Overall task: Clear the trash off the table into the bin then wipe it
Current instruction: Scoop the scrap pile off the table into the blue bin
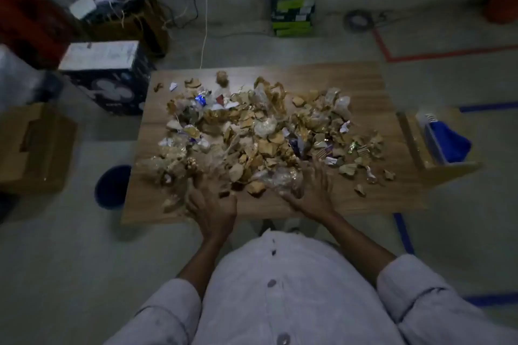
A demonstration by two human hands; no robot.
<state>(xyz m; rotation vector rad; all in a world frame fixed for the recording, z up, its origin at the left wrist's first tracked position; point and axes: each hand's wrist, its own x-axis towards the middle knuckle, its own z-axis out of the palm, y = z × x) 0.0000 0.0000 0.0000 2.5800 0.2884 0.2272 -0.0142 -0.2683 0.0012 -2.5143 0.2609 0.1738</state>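
Observation:
A low wooden table (336,81) is covered with a wide heap of trash (252,131): torn cardboard bits, crumpled paper, clear plastic and foil wrappers. My left hand (210,207) lies at the heap's near left edge, fingers spread over scraps. At the near middle my right hand (311,190) has straight, spread fingers resting on a clear plastic wrapper (283,179). Neither hand plainly grips anything. A dark blue bin (112,186) stands on the floor by the table's near left corner. A blue cloth (451,143) lies in a cardboard box (445,169) to the table's right.
Cardboard boxes stand at the left (33,148), a dark printed box (109,75) sits by the table's far left corner, and a green box (293,8) stands at the back. Cables run over the floor behind. Blue and red tape lines mark the floor at the right.

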